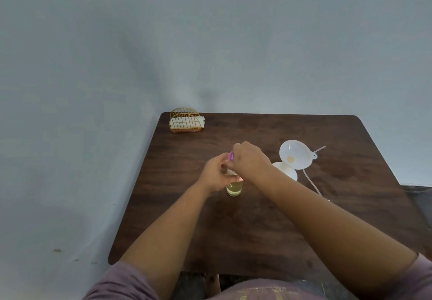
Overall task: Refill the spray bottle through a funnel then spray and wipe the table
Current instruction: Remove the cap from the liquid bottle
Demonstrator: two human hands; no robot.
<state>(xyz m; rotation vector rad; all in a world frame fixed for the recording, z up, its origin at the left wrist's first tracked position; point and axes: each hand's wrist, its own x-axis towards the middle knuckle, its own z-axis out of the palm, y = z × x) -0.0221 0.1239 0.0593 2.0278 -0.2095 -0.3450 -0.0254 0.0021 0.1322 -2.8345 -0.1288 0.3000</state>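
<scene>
A clear spray bottle (234, 188) with yellowish liquid stands upright in the middle of the dark wooden table (257, 225). My left hand (214, 174) grips its upper body. My right hand (251, 160) curls over the top, holding the purple spray head (231, 156), of which only a small part shows. The bottle's neck is hidden by both hands. A white funnel (295, 157) sits tilted in a white container (286, 171) just right of my right hand.
A gold wire holder (185, 119) with white napkins stands at the table's far left corner. A thin pale tube (312, 183) trails across the table right of the funnel. The table backs onto a grey wall.
</scene>
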